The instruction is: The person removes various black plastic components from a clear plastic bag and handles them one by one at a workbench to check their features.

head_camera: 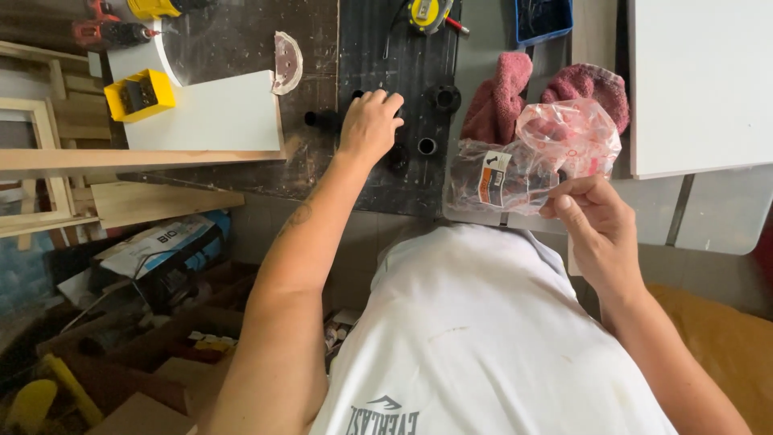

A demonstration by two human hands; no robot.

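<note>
On the dark workbench point(241, 173) far in front of me, my left hand point(369, 125) lies palm down. That arm is stretched out long and straight. My fingers are bent over a small black round part point(357, 95), but I cannot tell if they are squeezing it. More black round parts point(444, 97) sit just to the right. My right hand point(594, 221) is nearer to me, with the elbow bent. Its thumb and fingers pinch shut on a clear plastic bag point(531, 157) and hold it up above the bench edge. Behind the bag lie pink cloths point(503, 93). A white board point(211, 117) and a yellow box point(139, 95) sit far left.
</note>
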